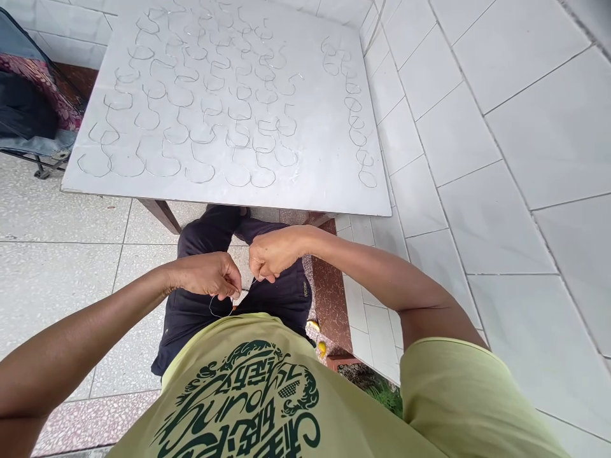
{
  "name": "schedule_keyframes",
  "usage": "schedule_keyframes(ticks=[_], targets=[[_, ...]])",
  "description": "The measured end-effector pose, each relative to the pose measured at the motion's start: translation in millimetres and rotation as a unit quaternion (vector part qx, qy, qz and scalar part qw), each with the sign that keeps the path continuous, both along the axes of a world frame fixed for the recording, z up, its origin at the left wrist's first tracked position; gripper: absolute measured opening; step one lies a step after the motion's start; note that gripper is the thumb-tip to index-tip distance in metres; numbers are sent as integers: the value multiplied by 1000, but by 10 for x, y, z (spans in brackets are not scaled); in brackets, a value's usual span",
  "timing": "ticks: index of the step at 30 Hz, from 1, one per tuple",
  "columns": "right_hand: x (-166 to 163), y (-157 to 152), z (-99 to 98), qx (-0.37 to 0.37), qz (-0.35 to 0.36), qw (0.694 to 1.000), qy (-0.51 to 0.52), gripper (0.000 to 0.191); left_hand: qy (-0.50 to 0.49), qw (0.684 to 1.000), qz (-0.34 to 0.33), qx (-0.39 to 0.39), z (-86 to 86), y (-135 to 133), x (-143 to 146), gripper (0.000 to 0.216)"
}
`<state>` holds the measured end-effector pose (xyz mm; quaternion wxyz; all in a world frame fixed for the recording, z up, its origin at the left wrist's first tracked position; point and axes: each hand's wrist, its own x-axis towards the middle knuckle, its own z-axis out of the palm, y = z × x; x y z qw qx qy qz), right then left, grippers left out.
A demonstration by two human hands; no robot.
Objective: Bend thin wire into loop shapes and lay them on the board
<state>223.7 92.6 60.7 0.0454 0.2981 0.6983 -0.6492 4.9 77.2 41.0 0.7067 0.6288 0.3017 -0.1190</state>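
Observation:
Above my lap, my left hand (210,275) is closed with thumb and fingertips pinched on a thin pale wire (212,312). A curved end of this wire hangs below those fingers, and a tiny orange bit shows beside it. My right hand (275,253) is closed too, its fingers curled down around a thin strand that runs toward the left hand; whether it is the same wire I cannot tell. On the white tabletop (324,172) in front lie many thin curled wires (195,133), mostly S-shaped, in rough rows.
A separate line of looped wires (358,121) lies near the tabletop's right edge. White tiled wall (458,146) stands close on my right. A folding chair (28,83) with dark cloth is at the far left. Small yellow objects (322,348) lie low at my right.

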Motion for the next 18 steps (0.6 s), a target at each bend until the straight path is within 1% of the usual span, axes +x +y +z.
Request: schedule_keyframes(ticks=[2,3,4,6,7,8,9,11,13,15,16,18], targets=[[60,35,-3,29,11,999,-8,14,2,999,35,7,-28,1,18,14],[123,60,11,45,-3,999,-6,9,7,998,64,9,-38,4,16,14],[202,80,28,60,-39,997,1,4,12,995,102,9,-47,8,8,15],[381,82,35,73,-156,985,28,19,5,982,190,1,-62,7,-27,20],[459,54,12,61,-214,974,42,26,-9,972,234,-6,-70,0,-48,23],[516,2,-32,47,-255,964,56,33,-28,961,275,-13,-81,-14,-66,25],[544,-73,-97,29,-276,958,67,38,-51,949,312,-20,-95,-34,-79,27],[504,-276,-265,-14,-286,954,89,44,-86,923,374,-31,-135,-84,-83,29],[359,-508,-428,-41,-281,951,123,47,-105,902,417,-37,-188,-135,-57,32],[175,-712,-529,-46,-301,939,160,46,-119,891,436,-40,-245,-174,-14,32],[92,-789,-549,-41,-323,930,171,47,-126,887,442,-39,-271,-188,10,32],[-30,-891,-540,-5,-369,914,170,48,-139,881,451,-35,-311,-206,55,30]])
